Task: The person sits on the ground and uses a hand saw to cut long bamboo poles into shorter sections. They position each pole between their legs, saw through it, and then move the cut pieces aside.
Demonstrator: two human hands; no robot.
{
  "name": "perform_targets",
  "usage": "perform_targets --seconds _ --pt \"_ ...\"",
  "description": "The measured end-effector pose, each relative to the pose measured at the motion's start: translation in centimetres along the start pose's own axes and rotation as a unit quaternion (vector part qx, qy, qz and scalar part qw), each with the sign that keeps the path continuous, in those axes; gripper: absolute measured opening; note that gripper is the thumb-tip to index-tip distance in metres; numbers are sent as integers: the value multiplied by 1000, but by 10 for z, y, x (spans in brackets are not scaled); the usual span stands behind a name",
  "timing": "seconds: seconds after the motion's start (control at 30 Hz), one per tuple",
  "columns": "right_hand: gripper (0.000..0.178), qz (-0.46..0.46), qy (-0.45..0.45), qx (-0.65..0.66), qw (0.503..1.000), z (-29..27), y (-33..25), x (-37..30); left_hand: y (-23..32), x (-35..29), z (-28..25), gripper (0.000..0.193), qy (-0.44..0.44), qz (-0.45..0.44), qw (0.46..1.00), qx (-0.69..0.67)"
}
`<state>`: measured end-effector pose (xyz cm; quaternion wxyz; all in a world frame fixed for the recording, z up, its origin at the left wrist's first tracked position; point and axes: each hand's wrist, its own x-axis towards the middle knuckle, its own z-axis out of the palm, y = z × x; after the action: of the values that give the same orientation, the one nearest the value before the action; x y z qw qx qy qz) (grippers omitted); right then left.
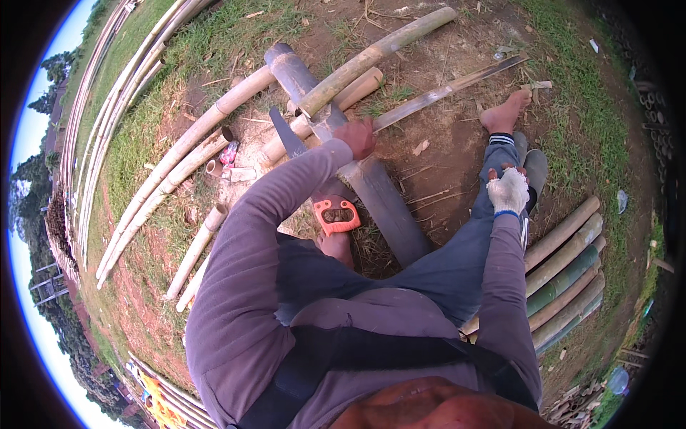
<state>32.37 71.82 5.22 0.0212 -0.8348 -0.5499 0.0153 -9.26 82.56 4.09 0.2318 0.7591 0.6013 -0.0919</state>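
My bare left hand [357, 139] is closed around the near end of a long flat strip [450, 91], pale near the hand and darker at its far tip; its material is unclear. Under the left forearm runs a dark grey beam [382, 204]. Bamboo poles cross it, the upper one [379, 57] long and pale. A handsaw [339, 216] with an orange handle lies beside the beam, its blade partly hidden by my sleeve. At my right shin, my right hand [509, 189], in a white glove with bare fingertips, has bent fingers; anything inside them is hidden.
Cut bamboo pieces [564, 272] lie side by side at right. Longer poles [207, 129] stretch along the left, with a short bamboo piece [196, 250] nearer me. Dark sandals [536, 171] sit beside my bare right foot [506, 113]. The ground is dirt and grass.
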Motion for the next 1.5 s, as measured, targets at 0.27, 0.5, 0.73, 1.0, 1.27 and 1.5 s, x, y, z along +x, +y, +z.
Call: perform_targets --seconds 0.27,0.5,0.73,1.0,1.27,1.5 --pt "45 7 -10 15 1000 -24 -14 -4 -93 -80 -68 35 -7 9 923 -385" --pt "45 23 -42 8 999 -31 -11 -3 -125 -98 -89 32 -10 -42 914 -403" --pt "46 18 -59 -31 998 -37 -36 -1 -138 -104 -75 31 -24 -57 888 -457" --pt "48 -3 -63 -87 994 -22 -27 -1 -58 -87 -17 49 45 86 959 -265" --pt "51 -15 -84 -132 988 -31 -39 -6 -67 -63 -39 82 214 27 970 116" --pt "54 -11 -101 -189 977 -34 -35 -13 -91 20 -43 68 201 -66 976 43"
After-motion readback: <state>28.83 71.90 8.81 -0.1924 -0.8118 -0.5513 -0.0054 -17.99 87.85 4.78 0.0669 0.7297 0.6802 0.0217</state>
